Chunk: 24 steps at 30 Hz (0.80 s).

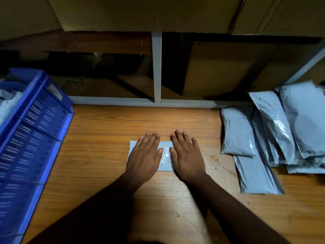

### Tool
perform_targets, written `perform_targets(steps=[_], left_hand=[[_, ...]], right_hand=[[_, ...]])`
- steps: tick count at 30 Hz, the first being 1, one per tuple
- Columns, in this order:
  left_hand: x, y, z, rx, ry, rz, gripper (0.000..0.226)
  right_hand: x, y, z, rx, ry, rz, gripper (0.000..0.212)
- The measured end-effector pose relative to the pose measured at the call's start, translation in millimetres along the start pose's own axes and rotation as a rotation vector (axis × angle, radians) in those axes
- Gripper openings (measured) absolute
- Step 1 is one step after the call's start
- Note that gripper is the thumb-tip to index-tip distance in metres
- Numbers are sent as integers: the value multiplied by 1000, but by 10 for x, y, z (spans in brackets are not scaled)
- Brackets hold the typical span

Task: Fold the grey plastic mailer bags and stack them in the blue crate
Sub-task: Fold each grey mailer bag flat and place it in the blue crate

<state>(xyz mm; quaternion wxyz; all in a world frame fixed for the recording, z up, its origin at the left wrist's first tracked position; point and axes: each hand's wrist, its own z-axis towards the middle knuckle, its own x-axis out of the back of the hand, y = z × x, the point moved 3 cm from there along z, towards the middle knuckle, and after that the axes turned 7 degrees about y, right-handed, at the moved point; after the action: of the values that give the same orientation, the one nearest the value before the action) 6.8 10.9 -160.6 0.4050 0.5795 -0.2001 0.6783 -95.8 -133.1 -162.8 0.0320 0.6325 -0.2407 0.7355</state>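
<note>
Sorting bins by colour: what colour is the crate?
Blue crate, with a slotted side wall; head view.

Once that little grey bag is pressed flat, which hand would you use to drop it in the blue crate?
Probably the left hand. Both hands lie flat on the folded bag, but the crate stands on the left, while the right hand is nearer the unfolded bags.

Two bare hands lying flat, palms down, side by side.
The left hand point(144, 155) and right hand point(186, 154) have straight fingers point(178, 138) pointing away from the person, thumbs angled inward and nearly meeting; both forearms reach forward from the bottom edge.
</note>
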Motion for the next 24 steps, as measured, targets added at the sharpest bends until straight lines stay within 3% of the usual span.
perform_targets(steps=[10,17,21,24], left_hand=[[-135,18,-18,-25,229,31,49],[-131,30,-26,-31,159,31,52],[-42,11,-32,-13,43,-3,62],[55,14,-74,-94,40,-8,67]], right_hand=[[-83,-5,36,13,4,-105,59],[-63,-3,31,26,1,-83,59],[-50,11,26,19,-10,7,59],[45,-43,26,-15,50,-2,62]])
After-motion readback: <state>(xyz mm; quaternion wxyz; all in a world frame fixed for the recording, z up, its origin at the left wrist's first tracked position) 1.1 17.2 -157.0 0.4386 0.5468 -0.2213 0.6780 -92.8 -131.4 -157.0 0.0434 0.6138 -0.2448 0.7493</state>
